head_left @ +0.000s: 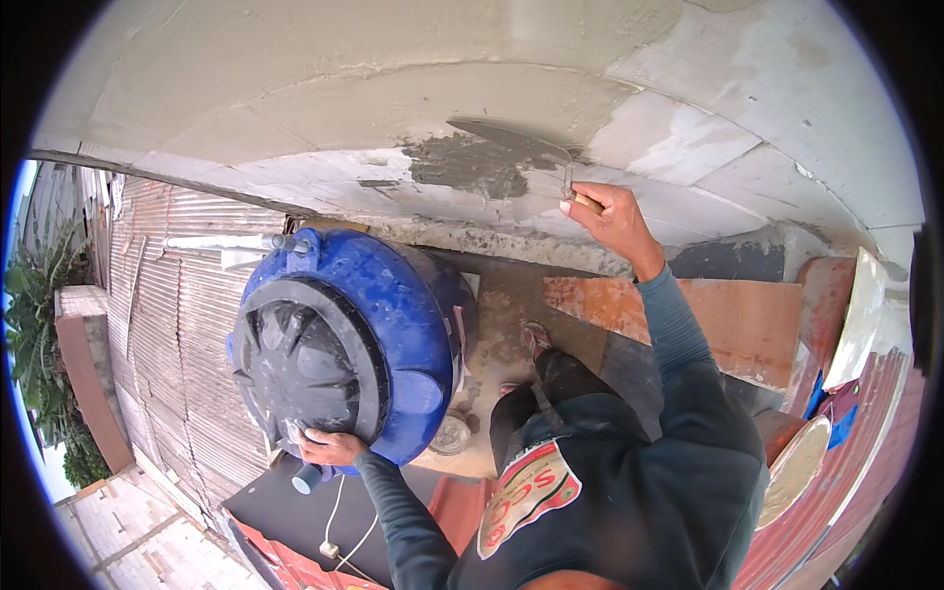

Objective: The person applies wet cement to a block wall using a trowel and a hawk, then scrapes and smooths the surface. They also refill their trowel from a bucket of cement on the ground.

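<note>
My right hand is closed round the wooden handle of a trowel. The trowel's long, thin blade lies against the pale block wall, at the upper edge of a dark patch of wet mortar. Lower left, my left hand rests with its fingers stretched over the rim of the black lid. That lid tops a big blue plastic tank, which stands close to the wall. A small whitish spot shows by the left fingertips; what it is I cannot make out.
An orange-brown board leans at the right of my legs. By the tank's foot stands a small round container. A white pipe runs left from the tank, over corrugated roofing. A cable lies below my left arm.
</note>
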`<state>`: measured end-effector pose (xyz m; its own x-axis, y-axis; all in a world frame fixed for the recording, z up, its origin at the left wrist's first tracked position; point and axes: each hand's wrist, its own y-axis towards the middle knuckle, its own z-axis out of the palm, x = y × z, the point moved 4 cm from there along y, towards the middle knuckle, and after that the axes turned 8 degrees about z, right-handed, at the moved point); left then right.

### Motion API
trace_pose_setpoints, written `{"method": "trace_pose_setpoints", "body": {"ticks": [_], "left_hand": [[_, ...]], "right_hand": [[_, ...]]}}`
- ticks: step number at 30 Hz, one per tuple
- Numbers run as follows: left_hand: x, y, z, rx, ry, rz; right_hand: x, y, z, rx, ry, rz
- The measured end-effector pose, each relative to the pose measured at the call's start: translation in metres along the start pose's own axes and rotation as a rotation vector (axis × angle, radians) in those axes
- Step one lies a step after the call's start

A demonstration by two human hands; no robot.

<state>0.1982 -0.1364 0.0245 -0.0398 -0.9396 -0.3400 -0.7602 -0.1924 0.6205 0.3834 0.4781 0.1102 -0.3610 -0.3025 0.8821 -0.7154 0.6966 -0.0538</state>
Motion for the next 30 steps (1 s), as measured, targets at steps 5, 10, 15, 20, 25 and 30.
{"method": "trace_pose_setpoints", "body": {"ticks": [5, 10, 15, 20, 25, 30], "left_hand": [[-0.002, 0.0, -0.002, -0.008, 0.002, -0.017], [-0.002, 0.001, 0.005, -0.016, -0.013, 0.007], [0.001, 0.001, 0.001, -0.03, -0.013, 0.017], [0.0, 0.001, 0.001, -0.029, -0.006, 0.015], [-0.001, -0.001, 0.0, -0.031, -0.016, -0.004], [-0.003, 0.002, 0.001, -0.019, -0.022, 0.002]], "right_hand": [[-0.009, -0.016, 0.008, 0.088, -0.141, -0.05], [-0.091, 0.001, 0.066, 0.097, -0.361, -0.093], [-0.069, 0.019, 0.043, 0.125, -0.311, 0.051], [-0.016, 0.0, -0.008, 0.024, -0.144, -0.03], [-0.023, -0.02, 0.001, 0.086, -0.225, -0.008], [-0.133, -0.021, 0.065, 0.189, -0.441, 0.031]]}}
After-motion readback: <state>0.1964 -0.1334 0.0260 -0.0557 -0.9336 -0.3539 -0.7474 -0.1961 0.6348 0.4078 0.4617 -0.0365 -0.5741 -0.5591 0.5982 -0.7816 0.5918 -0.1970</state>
